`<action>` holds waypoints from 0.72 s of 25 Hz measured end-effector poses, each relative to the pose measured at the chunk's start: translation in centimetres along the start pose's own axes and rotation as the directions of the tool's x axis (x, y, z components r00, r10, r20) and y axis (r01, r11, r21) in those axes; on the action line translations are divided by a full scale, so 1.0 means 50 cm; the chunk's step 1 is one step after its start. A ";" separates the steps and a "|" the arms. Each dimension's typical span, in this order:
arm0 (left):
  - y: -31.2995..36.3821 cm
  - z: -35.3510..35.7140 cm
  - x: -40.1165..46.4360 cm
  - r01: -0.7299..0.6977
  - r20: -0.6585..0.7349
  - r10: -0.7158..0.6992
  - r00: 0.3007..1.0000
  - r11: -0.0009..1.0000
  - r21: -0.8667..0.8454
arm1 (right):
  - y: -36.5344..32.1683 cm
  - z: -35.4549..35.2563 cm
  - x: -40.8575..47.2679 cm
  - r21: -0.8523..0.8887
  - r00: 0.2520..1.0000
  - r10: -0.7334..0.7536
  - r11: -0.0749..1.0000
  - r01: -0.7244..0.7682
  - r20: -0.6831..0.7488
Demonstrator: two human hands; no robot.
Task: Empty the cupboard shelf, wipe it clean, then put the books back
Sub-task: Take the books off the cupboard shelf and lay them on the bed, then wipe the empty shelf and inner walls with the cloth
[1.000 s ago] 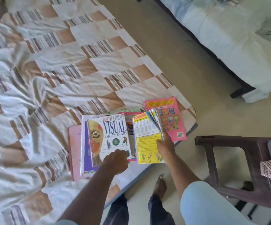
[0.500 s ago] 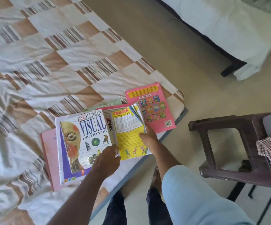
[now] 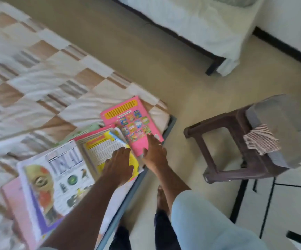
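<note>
Several books lie at the near corner of a bed with a checked sheet (image 3: 52, 73). The big Visual Dictionary (image 3: 56, 181) sits on a pale pink book (image 3: 12, 199). Right of it lies a yellow booklet (image 3: 99, 150), and my left hand (image 3: 119, 165) rests flat on it with fingers spread. A bright pink book (image 3: 129, 121) lies at the bed's corner; my right hand (image 3: 154, 152) presses on its near edge, fingers straight. The view is blurred by motion.
A dark brown plastic stool (image 3: 223, 147) stands on the floor to the right, with a grey box (image 3: 283, 130) and a checked cloth (image 3: 261, 139) on it. A second bed with a white sheet (image 3: 200, 24) stands beyond the beige floor. My feet are below the bed's edge.
My left hand moved from the dictionary's corner onto the yellow booklet. My right hand left the yellow booklet and went to the bright pink book. The camera swung right.
</note>
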State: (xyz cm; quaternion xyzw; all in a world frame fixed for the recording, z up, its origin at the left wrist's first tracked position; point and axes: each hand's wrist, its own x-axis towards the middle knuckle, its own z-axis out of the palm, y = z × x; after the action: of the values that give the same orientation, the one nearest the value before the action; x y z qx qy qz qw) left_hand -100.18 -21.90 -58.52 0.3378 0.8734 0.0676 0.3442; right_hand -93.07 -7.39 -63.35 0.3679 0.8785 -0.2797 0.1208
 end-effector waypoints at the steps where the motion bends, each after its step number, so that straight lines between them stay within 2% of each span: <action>1: 0.043 -0.004 0.021 -0.041 0.022 0.040 0.999 0.999 0.021 | 0.039 -0.033 -0.004 0.032 0.995 0.015 0.999 -0.012 -0.102; 3: 0.125 -0.008 0.054 -0.139 0.060 0.135 0.989 0.988 0.060 | 0.117 -0.100 -0.014 0.088 0.957 0.082 0.994 -0.060 -0.279; 5: 0.216 -0.009 0.082 -0.247 0.100 0.237 0.966 0.964 0.102 | 0.203 -0.169 -0.029 0.092 0.905 0.166 0.986 -0.141 -0.391; 8: 0.385 0.002 0.130 -0.386 0.167 0.361 0.917 0.910 0.149 | 0.349 -0.273 -0.052 0.179 0.749 0.337 0.941 -0.288 -0.570; 12: 0.589 0.037 0.187 -0.536 0.207 0.501 0.840 0.823 0.187 | 0.523 -0.379 -0.068 0.326 0.541 0.599 0.790 -0.519 -0.591; 14: 0.668 0.059 0.210 -0.580 0.256 0.530 0.808 0.792 0.191 | 0.590 -0.412 -0.073 0.341 0.464 0.650 0.734 -0.587 -0.602; 16: 0.730 0.076 0.231 -0.599 0.295 0.533 0.793 0.772 0.213 | 0.648 -0.432 -0.069 0.299 0.444 0.636 0.728 -0.617 -0.631; 18: 0.775 0.092 0.253 -0.608 0.313 0.535 0.785 0.764 0.217 | 0.684 -0.446 -0.055 0.195 0.514 0.598 0.747 -0.636 -0.615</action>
State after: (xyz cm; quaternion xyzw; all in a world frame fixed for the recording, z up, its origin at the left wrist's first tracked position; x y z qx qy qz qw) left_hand -82.91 15.18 -55.45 0.6439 0.6804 -0.0065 0.3498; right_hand -66.86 23.53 -57.81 0.7241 0.6824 -0.0501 -0.0862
